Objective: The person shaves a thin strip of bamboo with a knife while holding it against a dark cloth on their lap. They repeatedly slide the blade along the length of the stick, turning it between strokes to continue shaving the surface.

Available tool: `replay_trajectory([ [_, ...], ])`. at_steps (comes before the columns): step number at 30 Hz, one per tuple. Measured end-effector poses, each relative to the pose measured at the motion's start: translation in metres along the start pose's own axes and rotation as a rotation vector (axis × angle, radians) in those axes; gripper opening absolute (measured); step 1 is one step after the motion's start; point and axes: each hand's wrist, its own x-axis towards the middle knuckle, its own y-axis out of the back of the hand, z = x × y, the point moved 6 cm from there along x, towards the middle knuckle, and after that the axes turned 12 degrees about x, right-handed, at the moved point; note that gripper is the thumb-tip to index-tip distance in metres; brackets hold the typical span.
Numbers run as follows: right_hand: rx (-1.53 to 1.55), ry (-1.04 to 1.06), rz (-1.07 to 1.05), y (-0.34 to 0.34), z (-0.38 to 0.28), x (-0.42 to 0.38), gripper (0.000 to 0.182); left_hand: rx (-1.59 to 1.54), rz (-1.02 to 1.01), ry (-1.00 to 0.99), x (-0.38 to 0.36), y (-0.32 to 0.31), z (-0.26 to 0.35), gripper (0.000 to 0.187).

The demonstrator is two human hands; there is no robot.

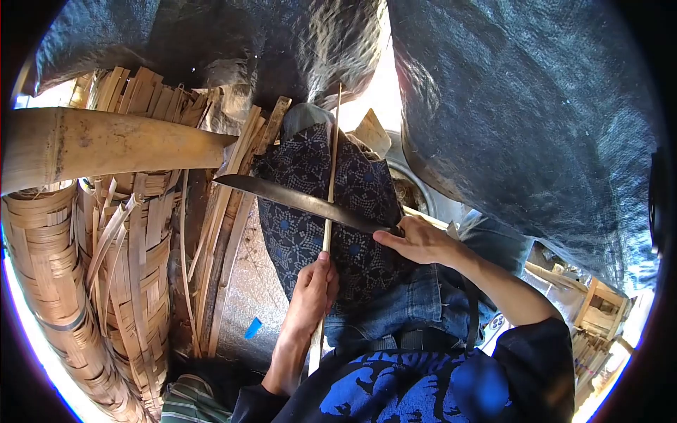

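Observation:
My left hand is closed around a long, thin bamboo strip, thumb on top. The strip runs nearly upright in view, from beside my waist out past my knees. In my right hand is the handle of a long knife with a dark, slightly curved blade pointing left. The blade crosses the strip just beyond my left hand and appears to rest against it. Beneath both lies a dark patterned cloth spread over my lap and jeans.
A thick bamboo pole juts in from the left. Rolled woven bamboo mats stand below it, beside loose bamboo slats. A black plastic sheet hangs at the upper right. A small blue scrap lies on the floor.

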Motion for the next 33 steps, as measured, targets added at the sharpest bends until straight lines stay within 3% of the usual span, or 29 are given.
replay_trajectory([
  [6, -0.011, 0.032, -0.006, 0.000, -0.004, 0.009, 0.085, 0.063, 0.018, -0.029, -0.006, 0.001, 0.001, 0.044],
  [8, 0.035, -0.158, -0.040, 0.010, -0.017, 0.013, 0.088, 0.028, -0.019, -0.014, -0.013, -0.002, -0.003, 0.044],
  [12, -0.036, -0.106, -0.027, 0.015, -0.016, 0.032, 0.089, 0.022, -0.014, -0.032, -0.021, 0.001, -0.005, 0.044],
  [14, -0.052, -0.022, 0.092, 0.017, -0.006, 0.051, 0.084, 0.034, -0.019, -0.040, -0.026, 0.003, -0.008, 0.045],
  [16, 0.002, -0.113, 0.050, 0.024, -0.005, 0.066, 0.080, 0.077, -0.029, 0.001, -0.034, 0.003, -0.011, 0.044],
  [18, 0.070, -0.006, 0.164, 0.034, -0.017, 0.069, 0.077, 0.091, -0.023, -0.003, -0.035, 0.004, -0.006, 0.041],
  [22, 0.112, 0.131, 0.212, 0.047, -0.016, 0.053, 0.072, 0.253, 0.113, -0.097, -0.024, 0.010, 0.012, 0.034],
  [24, 0.128, 0.160, 0.191, 0.055, -0.020, 0.030, 0.066, 0.573, 0.198, -0.108, -0.017, 0.011, 0.030, 0.034],
  [25, 0.118, 0.149, 0.158, 0.054, -0.017, 0.024, 0.066, 0.799, 0.319, -0.268, -0.004, 0.017, 0.021, 0.030],
  [26, 0.123, 0.145, 0.161, 0.053, -0.017, 0.015, 0.066, 0.803, 0.314, -0.268, -0.001, 0.013, 0.023, 0.030],
  [28, 0.081, 0.137, 0.084, 0.047, -0.016, -0.004, 0.065, 1.138, 0.508, -0.415, -0.001, 0.000, 0.042, 0.025],
  [29, 0.069, 0.112, 0.067, 0.043, -0.016, -0.012, 0.065, 1.191, 0.516, -0.329, 0.002, -0.004, 0.043, 0.026],
  [33, 0.110, 0.105, 0.043, 0.024, -0.005, -0.023, 0.070, 1.248, 0.571, -0.327, 0.007, -0.009, 0.040, 0.026],
])
